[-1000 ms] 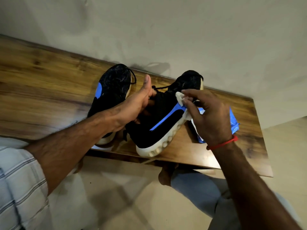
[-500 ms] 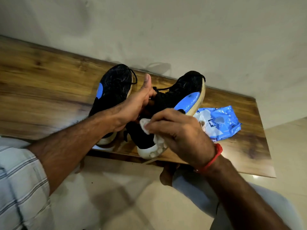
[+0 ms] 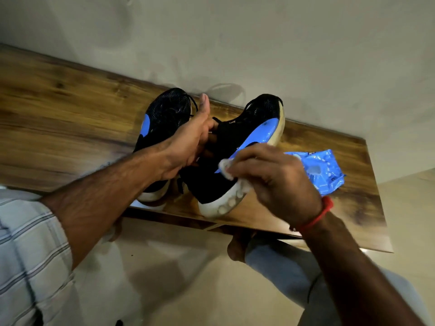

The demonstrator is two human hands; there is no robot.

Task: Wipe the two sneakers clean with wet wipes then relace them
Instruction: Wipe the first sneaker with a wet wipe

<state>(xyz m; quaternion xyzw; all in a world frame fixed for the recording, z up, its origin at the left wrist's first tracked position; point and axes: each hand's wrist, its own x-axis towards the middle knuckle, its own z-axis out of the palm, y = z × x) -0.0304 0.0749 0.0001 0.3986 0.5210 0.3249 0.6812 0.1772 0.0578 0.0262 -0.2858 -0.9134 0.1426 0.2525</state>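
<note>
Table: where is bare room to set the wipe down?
Free: the table left of the left sneaker; a patch right of the wipes pack. Crowded: between the sneakers, where the left hand grips the right sneaker.

I see bare tabletop (image 3: 58,118) stretching wide to the left of the left sneaker (image 3: 164,118), open for a reach. The two sneakers stand close together, my left hand (image 3: 188,147) filling the gap. Right of the right sneaker (image 3: 226,156), the blue wipes packet (image 3: 322,170) blocks; the wall (image 3: 235,43) closes the back.
</note>
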